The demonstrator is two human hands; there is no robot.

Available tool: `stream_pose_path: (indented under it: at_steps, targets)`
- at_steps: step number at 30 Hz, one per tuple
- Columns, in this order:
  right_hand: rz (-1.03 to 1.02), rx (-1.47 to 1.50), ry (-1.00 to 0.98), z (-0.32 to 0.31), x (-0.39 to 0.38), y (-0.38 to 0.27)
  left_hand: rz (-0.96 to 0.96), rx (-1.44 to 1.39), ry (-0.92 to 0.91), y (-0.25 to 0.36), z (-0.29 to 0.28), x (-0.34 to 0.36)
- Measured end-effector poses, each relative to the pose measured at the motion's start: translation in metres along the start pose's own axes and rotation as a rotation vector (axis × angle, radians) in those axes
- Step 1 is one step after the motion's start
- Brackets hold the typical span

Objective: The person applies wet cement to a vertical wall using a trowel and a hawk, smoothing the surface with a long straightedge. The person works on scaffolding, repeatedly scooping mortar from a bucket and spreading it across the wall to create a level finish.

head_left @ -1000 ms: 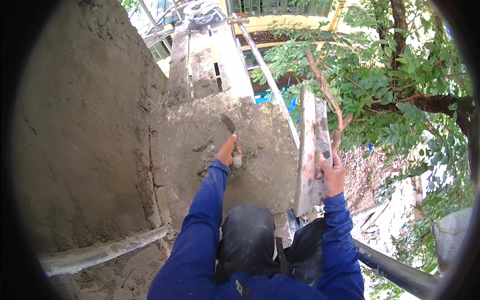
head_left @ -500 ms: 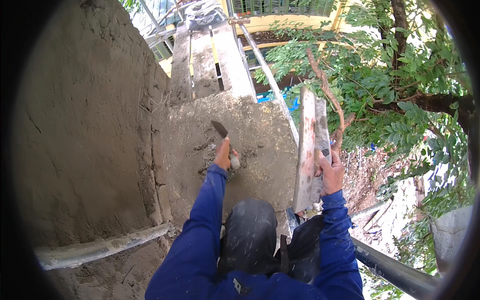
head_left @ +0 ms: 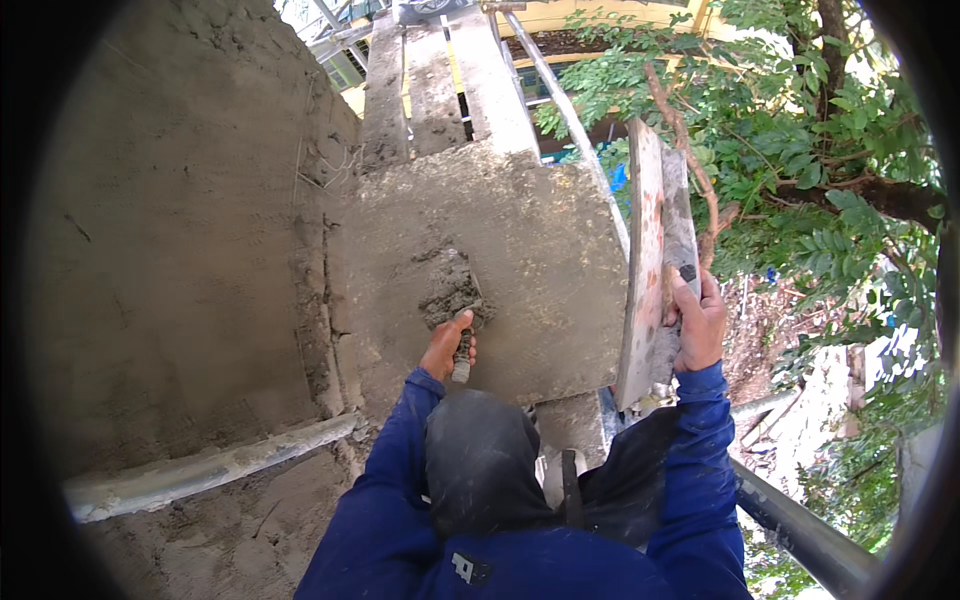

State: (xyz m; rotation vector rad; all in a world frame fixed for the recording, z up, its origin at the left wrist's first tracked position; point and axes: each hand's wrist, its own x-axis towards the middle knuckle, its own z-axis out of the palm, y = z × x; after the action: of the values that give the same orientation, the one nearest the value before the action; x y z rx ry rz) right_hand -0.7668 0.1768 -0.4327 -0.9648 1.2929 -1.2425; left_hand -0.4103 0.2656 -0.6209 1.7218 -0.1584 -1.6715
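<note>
In my left hand [head_left: 445, 350] is the handle of a trowel [head_left: 462, 358], thumb laid along its top. A heap of wet grey mortar [head_left: 450, 288] covers the trowel's blade, over a flat mortar-stained board [head_left: 550, 280] in front of my knees. My right hand [head_left: 702, 325] grips a long wooden plastering float [head_left: 645, 265] by the bar on its back. The float stands on edge beyond the board's right side, its worn face spotted with reddish marks.
A grey plastered wall [head_left: 190, 220] rises on the left, with a mortar-crusted pipe [head_left: 220, 468] at its foot. Planks [head_left: 432, 95] run away beyond the board. A metal scaffold pole [head_left: 565, 105], a dark pipe [head_left: 800, 530] and leafy branches [head_left: 770, 160] lie to the right.
My left hand has drawn back toward my knees, and the trowel, bare-bladed before, now carries a heap of mortar. The float stays in my right hand; the whole view has shifted slightly.
</note>
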Motion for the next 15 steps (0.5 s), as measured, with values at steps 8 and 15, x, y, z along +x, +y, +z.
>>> stream_pose_path:
  at_steps: [8, 15]
  targets:
    - [0.020, -0.061, -0.038, 0.005, -0.007, 0.000, 0.030, 0.325, -0.290, -0.029, 0.002, -0.050]
    - [0.022, -0.093, -0.060, 0.003, -0.010, 0.002, 0.068, 0.581, -0.088, 0.002, -0.089, -0.033]
